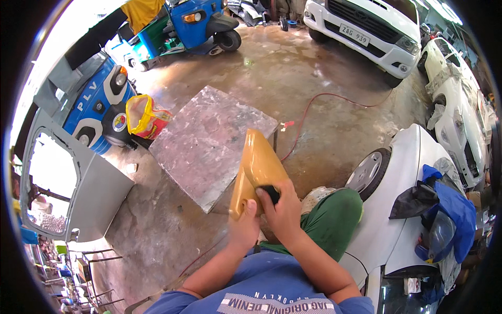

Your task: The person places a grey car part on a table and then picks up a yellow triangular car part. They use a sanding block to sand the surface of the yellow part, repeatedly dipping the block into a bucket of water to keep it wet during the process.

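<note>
A glossy tan, curved piece of bodywork, pointed at its top end, is held up in front of me at a tilt. My left hand is closed round its lower end, with the thumb up along the surface. My right hand is closed at the lower right edge of the piece. Between its thumb and forefinger shows a small dark, rounded pad-like piece, against the tan surface. Most fingertips are hidden behind the part, and the left hand is slightly blurred.
A low table with a stained grey top stands just ahead. Left are a yellow bag, a grey vehicle door and blue three-wheelers. A red hose crosses the floor. White car bodywork is close on my right.
</note>
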Motion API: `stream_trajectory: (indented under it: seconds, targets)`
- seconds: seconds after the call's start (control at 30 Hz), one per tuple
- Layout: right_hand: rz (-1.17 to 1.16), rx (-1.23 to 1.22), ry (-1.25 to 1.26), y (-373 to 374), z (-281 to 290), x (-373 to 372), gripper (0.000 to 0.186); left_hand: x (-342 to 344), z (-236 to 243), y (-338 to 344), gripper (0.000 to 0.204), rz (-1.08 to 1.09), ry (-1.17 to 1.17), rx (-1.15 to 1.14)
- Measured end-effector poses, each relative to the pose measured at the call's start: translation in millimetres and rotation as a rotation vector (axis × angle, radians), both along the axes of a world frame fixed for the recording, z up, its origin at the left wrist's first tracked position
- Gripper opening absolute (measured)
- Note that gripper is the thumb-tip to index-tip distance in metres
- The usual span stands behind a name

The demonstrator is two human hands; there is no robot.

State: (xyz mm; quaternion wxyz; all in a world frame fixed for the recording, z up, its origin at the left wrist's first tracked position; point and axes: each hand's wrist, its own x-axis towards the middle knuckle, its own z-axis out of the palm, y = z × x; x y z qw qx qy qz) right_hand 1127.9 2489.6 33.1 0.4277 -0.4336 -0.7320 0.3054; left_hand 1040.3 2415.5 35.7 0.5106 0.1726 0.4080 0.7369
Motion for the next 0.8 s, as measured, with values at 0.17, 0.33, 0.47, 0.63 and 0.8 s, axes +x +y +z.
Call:
stream_trajectory:
  seconds: [0.17,0.33,0.47,0.63,0.8]
  targets:
    - [0.023,0.095,0.040,6.8,1.3,-0.2,0.030,1.9,-3.8,-2.2,0.046,-0.021,-0.032,-0.011]
    - [-0.039,0.110,-0.012,24.2,24.3,-24.6,0.030,6.8,4.0,5.0,0.048,-0.019,0.021,0.078]
    - [0.038,0.160,-0.040,7.8,-2.4,-4.4,0.030,-12.1,4.2,11.1,0.048,0.038,-0.105,0.111]
    - [0.130,0.257,-0.067,7.6,-11.3,24.7,0.030,-20.8,12.6,13.3,0.046,0.080,-0.216,0.119]
    - [0.127,0.280,-0.045,12.5,0.6,18.1,0.029,-23.1,9.5,8.3,0.042,0.042,-0.005,0.039]
